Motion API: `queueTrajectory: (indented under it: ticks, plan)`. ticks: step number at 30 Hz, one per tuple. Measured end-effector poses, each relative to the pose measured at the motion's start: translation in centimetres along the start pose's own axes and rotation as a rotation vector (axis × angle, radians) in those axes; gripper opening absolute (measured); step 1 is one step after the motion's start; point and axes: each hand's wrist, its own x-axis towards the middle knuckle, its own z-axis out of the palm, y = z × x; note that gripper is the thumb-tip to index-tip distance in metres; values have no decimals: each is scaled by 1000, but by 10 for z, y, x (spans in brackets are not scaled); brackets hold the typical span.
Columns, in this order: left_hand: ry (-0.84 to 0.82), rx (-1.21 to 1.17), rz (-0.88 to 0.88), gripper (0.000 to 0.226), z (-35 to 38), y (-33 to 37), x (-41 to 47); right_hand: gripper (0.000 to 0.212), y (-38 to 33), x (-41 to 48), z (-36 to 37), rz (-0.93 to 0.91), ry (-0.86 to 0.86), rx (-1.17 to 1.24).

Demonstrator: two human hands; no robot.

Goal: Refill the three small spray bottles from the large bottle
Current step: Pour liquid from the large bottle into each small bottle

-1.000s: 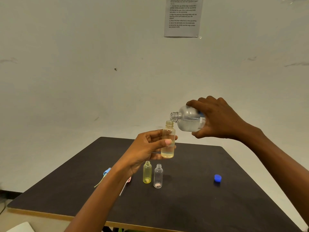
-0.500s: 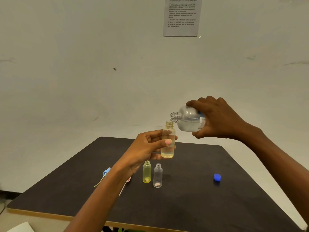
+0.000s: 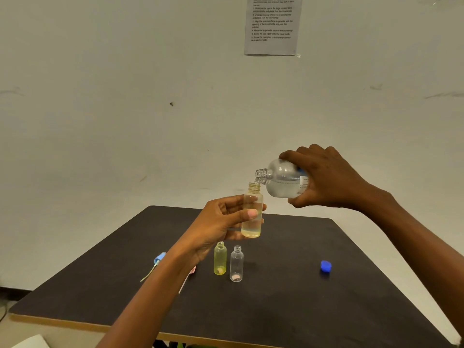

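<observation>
1. Pale wall [image 3: 125,121] is filling the background, and a dark table [image 3: 326,310] is sitting below the raised hands.
2. The left hand [image 3: 218,222] is gripping a small amber bottle [image 3: 251,214], with the thumb lying across its front and the fingers curling round its far side. It is holding this bottle upright above the table, with a shallow layer of pale liquid lying at the bottom.
3. The right hand [image 3: 329,179] is wrapping over the large bottle [image 3: 282,178] from above, fingers curling over the top and thumb pressing underneath. It is tipping the bottle nearly level, with the open neck pointing left.
4. The large bottle's mouth is hovering just above the amber bottle's open mouth. Whether liquid is passing between them I cannot tell.
5. Clear liquid is lying along the lower side of the large bottle.
6. Below the left hand, a small yellow bottle [image 3: 220,259] and a small clear bottle [image 3: 236,264] are standing upright and uncapped, just beside each other, the clear one on the right.
7. A blue cap [image 3: 326,266] is lying on the table well to the right of them.
8. A blue spray head [image 3: 159,259] with its tube is lying to the left, partly behind the left forearm, and a pink spray head [image 3: 192,270] is peeking out just right of that forearm.
9. A printed sheet [image 3: 272,26] is hanging on the wall above.
</observation>
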Motion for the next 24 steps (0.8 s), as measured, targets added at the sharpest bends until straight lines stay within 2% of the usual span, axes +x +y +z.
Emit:
queueTrajectory:
  ticks: [24]
  plan:
    - [-3, -10, -3, 31, 0, 0, 0, 75, -1, 0, -2, -3, -8, -3]
